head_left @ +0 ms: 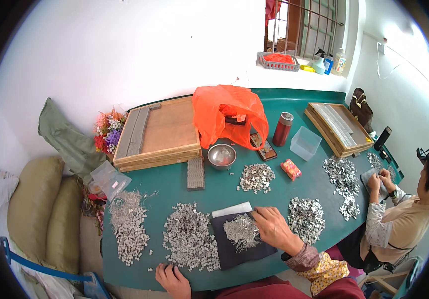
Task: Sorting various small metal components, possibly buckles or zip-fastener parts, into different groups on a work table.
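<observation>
The right hand (278,228), its grasp unclear, sits beside silvery wires (240,232) on its left, likely light, springy, best pinched mid-length.

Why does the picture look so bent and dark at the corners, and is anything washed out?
In the head view, the wide fisheye lens bows the green table's near edge and leaves black corners; also in the head view, strong glare at upper right bleaches part of the right-hand wall, hiding any detail there.
</observation>
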A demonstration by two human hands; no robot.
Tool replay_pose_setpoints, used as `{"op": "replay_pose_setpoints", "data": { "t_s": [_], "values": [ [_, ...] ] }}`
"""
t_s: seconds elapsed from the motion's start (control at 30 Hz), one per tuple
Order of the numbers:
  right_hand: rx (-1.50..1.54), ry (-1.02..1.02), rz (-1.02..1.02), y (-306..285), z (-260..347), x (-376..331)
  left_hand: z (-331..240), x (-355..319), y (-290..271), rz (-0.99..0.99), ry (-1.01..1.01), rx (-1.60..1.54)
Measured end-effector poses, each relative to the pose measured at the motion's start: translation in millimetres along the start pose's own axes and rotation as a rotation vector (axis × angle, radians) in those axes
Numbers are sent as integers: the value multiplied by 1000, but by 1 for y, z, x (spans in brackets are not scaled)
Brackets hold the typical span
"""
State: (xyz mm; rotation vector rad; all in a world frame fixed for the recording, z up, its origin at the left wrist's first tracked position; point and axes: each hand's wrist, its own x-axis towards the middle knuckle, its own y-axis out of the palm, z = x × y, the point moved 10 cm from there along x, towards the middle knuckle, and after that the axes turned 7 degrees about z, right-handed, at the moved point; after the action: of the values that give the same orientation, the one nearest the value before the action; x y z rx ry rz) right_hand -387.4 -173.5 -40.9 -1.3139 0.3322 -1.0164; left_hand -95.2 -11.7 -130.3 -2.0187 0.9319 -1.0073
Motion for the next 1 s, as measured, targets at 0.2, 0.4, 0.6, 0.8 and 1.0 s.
{"op": "replay_pose_setpoints", "data": {
  "t_s": [0.2,0.4,0.6,0.8,1.0],
  "values": [
    [50,25,-13,6,13,-49,-2,-2,-1,-41,73,-107],
    [100,-50,-79,12,44,-56,15,-13,-6,-91,57,-60],
    [130,17,-106,7,40,-70,-2,1,-9,-172,100,-105],
    [169,67,-97,15,23,-89,5,-2,-14,-165,58,-70],
    [157,123,-101,16,3,-123,2,-6,-9,-144,94,-54]
  ]
}}
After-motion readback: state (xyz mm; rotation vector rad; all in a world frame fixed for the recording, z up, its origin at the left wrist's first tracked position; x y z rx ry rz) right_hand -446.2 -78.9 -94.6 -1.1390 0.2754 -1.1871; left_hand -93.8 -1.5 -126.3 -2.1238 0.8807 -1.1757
